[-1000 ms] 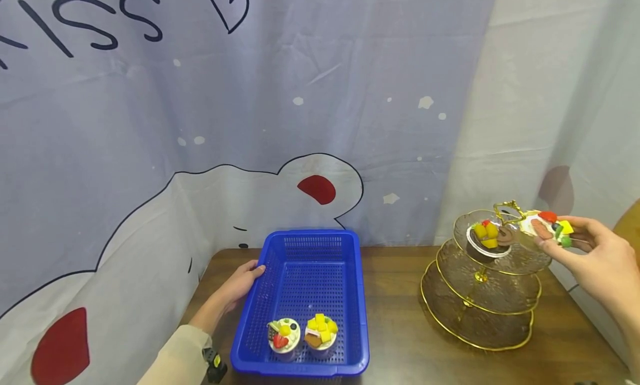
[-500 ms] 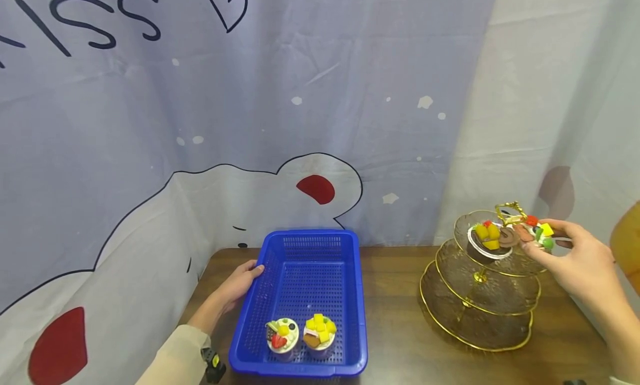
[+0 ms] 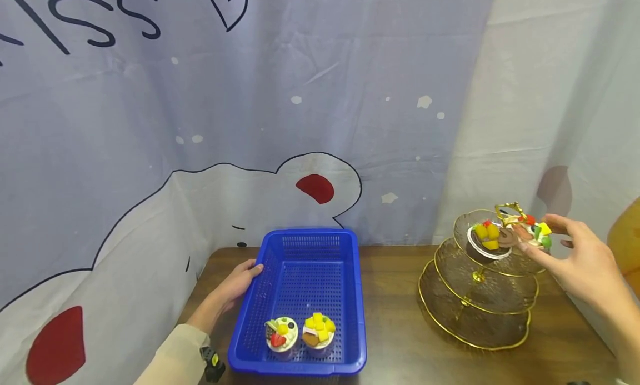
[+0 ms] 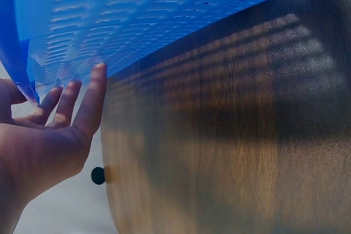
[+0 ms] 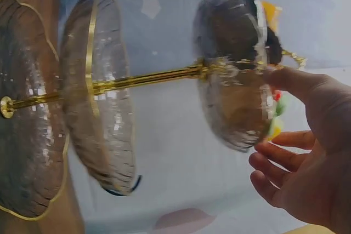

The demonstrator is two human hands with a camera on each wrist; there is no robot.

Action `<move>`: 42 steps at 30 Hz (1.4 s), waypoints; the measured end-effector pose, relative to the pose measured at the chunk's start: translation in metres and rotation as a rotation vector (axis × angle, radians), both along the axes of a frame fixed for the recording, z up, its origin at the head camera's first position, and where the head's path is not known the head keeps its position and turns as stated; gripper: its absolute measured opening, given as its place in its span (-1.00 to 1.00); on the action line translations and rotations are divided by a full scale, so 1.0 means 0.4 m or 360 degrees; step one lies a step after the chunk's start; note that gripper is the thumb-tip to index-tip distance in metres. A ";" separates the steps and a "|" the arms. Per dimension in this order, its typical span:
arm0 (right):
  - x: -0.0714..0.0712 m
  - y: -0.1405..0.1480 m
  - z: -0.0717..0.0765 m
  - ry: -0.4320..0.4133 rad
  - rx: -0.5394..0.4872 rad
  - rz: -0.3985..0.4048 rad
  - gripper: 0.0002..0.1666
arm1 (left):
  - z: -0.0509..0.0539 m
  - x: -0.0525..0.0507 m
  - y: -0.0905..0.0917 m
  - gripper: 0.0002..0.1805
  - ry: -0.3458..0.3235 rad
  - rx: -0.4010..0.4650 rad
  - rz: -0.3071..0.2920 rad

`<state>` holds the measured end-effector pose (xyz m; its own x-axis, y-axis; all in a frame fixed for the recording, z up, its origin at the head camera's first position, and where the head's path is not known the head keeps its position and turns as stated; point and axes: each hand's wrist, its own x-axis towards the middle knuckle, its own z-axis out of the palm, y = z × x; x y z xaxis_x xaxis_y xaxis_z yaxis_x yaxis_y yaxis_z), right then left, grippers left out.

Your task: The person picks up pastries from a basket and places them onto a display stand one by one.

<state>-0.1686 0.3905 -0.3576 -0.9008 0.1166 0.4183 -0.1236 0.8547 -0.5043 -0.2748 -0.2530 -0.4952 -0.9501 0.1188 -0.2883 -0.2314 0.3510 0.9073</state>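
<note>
The right hand (image 3: 587,260), half-curled, pinches the fruit-topped cupcake (image 3: 532,235) at the right of the top tier (image 3: 520,266), probably light with delicate toppings and best held by its sides, while the left hand (image 3: 239,281) grips the blue basket (image 3: 297,368) by its left rim.

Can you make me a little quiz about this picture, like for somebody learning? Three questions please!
1. How many cupcakes sit inside the blue basket?

2. Which tier of the cake stand is the right hand at?
A. bottom
B. top
C. middle

3. True or false: the left hand is pinching a cupcake.

Key:
1. Two, side by side at the basket's near end.
2. B, the top.
3. False: it holds the basket's side.
</note>
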 end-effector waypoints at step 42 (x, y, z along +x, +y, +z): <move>-0.042 -0.586 -0.058 0.0239 -0.0180 0.1135 -0.28 | -0.004 -0.007 -0.001 -0.55 -0.0036 0.0123 -0.0003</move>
